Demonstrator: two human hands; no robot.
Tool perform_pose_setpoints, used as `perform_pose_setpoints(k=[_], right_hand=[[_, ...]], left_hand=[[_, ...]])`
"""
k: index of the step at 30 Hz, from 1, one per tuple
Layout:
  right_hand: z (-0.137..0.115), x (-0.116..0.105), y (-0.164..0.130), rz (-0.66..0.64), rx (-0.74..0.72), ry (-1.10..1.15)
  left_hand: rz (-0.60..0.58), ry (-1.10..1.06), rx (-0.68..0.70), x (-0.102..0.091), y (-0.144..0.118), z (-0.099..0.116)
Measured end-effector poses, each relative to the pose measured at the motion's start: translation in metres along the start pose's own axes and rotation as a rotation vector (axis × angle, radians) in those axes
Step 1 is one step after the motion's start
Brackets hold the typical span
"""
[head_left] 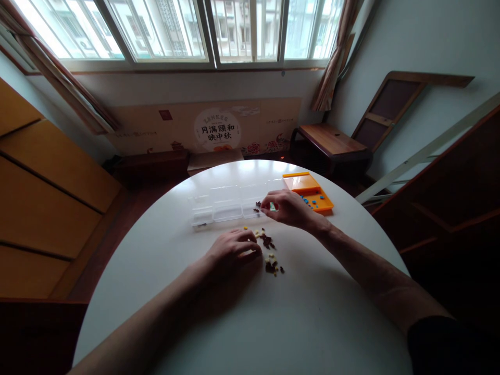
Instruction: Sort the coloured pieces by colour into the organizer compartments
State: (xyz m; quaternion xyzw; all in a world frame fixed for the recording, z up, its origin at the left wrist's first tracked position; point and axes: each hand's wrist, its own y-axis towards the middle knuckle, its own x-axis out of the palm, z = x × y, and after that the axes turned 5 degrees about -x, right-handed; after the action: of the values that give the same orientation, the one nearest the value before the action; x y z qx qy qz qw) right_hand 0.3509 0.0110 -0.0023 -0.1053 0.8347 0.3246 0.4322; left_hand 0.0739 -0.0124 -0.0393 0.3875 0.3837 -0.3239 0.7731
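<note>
My left hand [234, 251] lies palm down on the round white table [242, 323], fingers curled, its tips beside a small heap of dark brown and yellow pieces [270, 255]. My right hand [287, 207] hovers over the right end of a clear plastic compartment box [224, 207], fingertips pinched together; something tiny may be between them, too small to tell. A few dark pieces [258, 205] lie in a compartment right by those fingertips.
An orange tray with an open lid [312, 191] holds several blue pieces, just right of my right hand. Wooden benches, a leaning board and windows stand beyond the table; orange panels line the left wall.
</note>
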Motion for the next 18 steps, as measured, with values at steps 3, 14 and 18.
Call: perform_pose_setpoints(k=[3,14,18], right_hand=[[-0.005,0.000,-0.001,-0.042,-0.107,0.062],[-0.026,0.015,0.000,-0.081,-0.331,0.063],[-0.026,0.018,-0.001,-0.071,-0.337,0.054]], left_hand=[[0.148,-0.143,-0.071,-0.002,0.003,-0.001],[0.253,-0.528,-0.390,-0.012,0.009,-0.019],[0.252,-0.536,-0.383,-0.013,0.008,-0.017]])
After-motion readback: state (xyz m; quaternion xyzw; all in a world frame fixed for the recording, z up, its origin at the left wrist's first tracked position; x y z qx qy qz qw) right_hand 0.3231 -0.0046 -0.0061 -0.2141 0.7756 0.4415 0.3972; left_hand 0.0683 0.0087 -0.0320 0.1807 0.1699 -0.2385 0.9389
